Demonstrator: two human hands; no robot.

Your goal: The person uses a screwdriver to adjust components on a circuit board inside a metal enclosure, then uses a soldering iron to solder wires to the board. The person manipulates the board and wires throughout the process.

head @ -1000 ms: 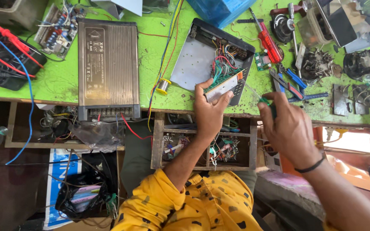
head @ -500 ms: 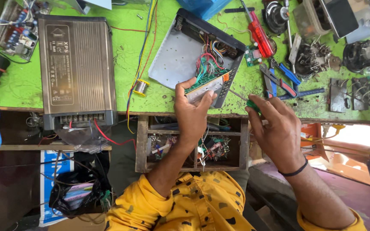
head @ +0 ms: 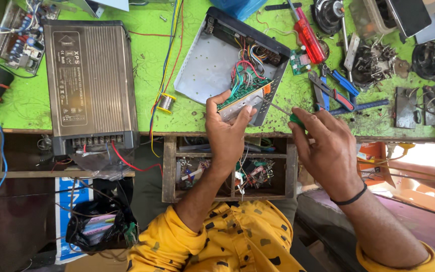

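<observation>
- A cluttered green workbench (head: 21,108); at its front edge lies an open metal case (head: 212,60) with a green circuit board (head: 242,93) tilted up out of it (coloured wires still attached).
- The left hand (head: 227,133) pinches the board's near edge.
- The right hand (head: 328,151), fingers closed around a green-handled screwdriver (head: 293,119), has brought its tip closer to the board since a second ago.
- Wooden drawer tray (head: 169,168) below: wires and small parts.
- Ribbed grey power supply (head: 91,80) sits well left.

L hand (head: 227,132) is raised fwd, fingers curled in a pinch, thumb opposed. R hand (head: 328,151) is held beside it, fingers closed in a grip, palm turned left. Both forearms are extended fwd, sleeves pushed up.
</observation>
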